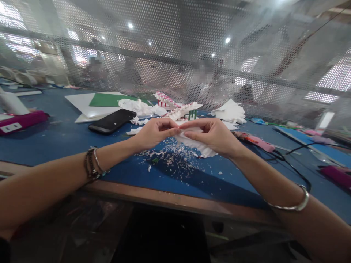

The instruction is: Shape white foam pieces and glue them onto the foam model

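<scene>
My left hand (155, 133) and my right hand (214, 136) meet fingertip to fingertip over the blue table. Crumpled white paper (201, 146) hangs from the pinched fingers of my right hand. The left thumb and forefinger close at the paper's edge; what lies between them is too small to make out. Below the hands, white shreds (178, 159) are scattered with a small green bit (155, 160) among them. Just behind stands a small white model (181, 109) with a pink-patterned slope and green posts, partly hidden by my hands.
A black phone (112, 121) lies on the left, near white sheets (82, 104) and a green sheet (109, 99). Stacked white paper (230, 111) is at the back. A pink glue gun (257, 141) with a black cable lies right. Perforated metal mesh (164, 47) rises behind the table.
</scene>
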`<state>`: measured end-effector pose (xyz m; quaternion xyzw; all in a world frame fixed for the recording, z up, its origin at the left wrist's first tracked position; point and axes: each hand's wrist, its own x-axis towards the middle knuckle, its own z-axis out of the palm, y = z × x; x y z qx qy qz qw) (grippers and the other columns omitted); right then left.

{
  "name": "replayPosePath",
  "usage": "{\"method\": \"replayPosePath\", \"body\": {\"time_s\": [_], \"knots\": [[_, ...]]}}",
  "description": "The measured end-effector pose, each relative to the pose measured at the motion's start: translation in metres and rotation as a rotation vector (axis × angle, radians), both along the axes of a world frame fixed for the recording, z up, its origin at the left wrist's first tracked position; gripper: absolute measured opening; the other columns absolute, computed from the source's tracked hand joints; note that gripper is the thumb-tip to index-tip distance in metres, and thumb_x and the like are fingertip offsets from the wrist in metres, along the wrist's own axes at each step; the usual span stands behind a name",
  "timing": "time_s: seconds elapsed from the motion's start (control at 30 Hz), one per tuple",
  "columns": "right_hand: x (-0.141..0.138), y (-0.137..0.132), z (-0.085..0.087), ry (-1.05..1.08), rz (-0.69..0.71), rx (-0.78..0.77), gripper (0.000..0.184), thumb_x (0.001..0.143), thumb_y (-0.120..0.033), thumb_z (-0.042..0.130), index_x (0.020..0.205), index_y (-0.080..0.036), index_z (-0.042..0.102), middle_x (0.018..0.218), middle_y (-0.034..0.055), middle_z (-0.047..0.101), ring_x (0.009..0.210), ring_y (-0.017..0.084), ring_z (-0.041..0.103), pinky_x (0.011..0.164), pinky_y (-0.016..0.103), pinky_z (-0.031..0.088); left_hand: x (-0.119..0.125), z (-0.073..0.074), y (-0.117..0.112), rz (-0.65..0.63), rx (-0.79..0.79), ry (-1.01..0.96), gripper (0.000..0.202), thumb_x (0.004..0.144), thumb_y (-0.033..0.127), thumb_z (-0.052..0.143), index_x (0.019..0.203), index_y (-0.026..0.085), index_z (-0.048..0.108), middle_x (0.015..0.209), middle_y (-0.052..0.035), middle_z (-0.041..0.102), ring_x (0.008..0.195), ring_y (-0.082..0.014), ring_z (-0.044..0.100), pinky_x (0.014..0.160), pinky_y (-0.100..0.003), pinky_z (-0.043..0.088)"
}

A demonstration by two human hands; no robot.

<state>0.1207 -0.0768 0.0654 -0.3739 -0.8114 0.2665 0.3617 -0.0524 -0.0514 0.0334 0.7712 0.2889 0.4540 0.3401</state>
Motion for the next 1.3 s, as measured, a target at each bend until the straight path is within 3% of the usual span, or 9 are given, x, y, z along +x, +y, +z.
{"method": "replayPosePath", "body": {"time_s": [0.1,0.27,0.47,0.73,1.3], "knots": [[-0.001,0.000,-0.001,-0.057,-0.016,0.047,0.021,0.069,-0.022,0.058,0.087,-0.016,0.066,0.065,-0.0009,0.061,0.046,0.004,0.040,0.041,0.019,0.029,-0.001,-0.001,0.002,-0.002,-0.005,0.013,0.009,0.068,0.022,0.055,0.062,0.015,0.057,0.054,0.0021,0.052,0.050,-0.0064,0.043,0.047,-0.018,0.035],[-0.002,-0.002,-0.006,-0.158,-0.099,0.339,0.015,0.071,-0.023,0.057,0.081,-0.020,0.067,0.066,-0.0018,0.063,0.050,0.005,0.042,0.046,0.020,0.030,-0.002,-0.001,0.004,-0.012,-0.009,0.013,0.009,0.068,0.021,0.055,0.061,0.015,0.057,0.052,0.0026,0.051,0.048,-0.0059,0.041,0.045,-0.018,0.032],[-0.002,-0.001,-0.009,-0.221,-0.109,0.503,0.015,0.075,-0.024,0.053,0.078,-0.018,0.066,0.066,-0.0012,0.064,0.054,0.006,0.049,0.051,0.020,0.034,0.000,0.002,0.001,-0.017,-0.043,0.014,0.009,0.068,0.019,0.055,0.060,0.015,0.057,0.051,0.0029,0.050,0.048,-0.0059,0.041,0.045,-0.018,0.032],[0.002,0.001,-0.006,-0.282,-0.062,0.483,0.016,0.076,-0.024,0.051,0.086,-0.018,0.062,0.079,0.0002,0.066,0.066,0.009,0.056,0.060,0.020,0.039,-0.001,0.003,0.002,-0.021,-0.049,0.019,0.010,0.068,0.019,0.054,0.058,0.016,0.057,0.049,0.0033,0.049,0.046,-0.0057,0.040,0.044,-0.018,0.032],[-0.002,0.000,-0.010,-0.316,-0.135,0.616,0.011,0.079,-0.025,0.048,0.076,-0.018,0.056,0.067,-0.0010,0.058,0.057,0.009,0.048,0.057,0.022,0.035,0.000,0.002,0.001,0.008,-0.006,0.090,0.012,0.068,0.025,0.054,0.061,0.015,0.057,0.052,0.0029,0.051,0.047,-0.0063,0.041,0.046,-0.020,0.033]]}}
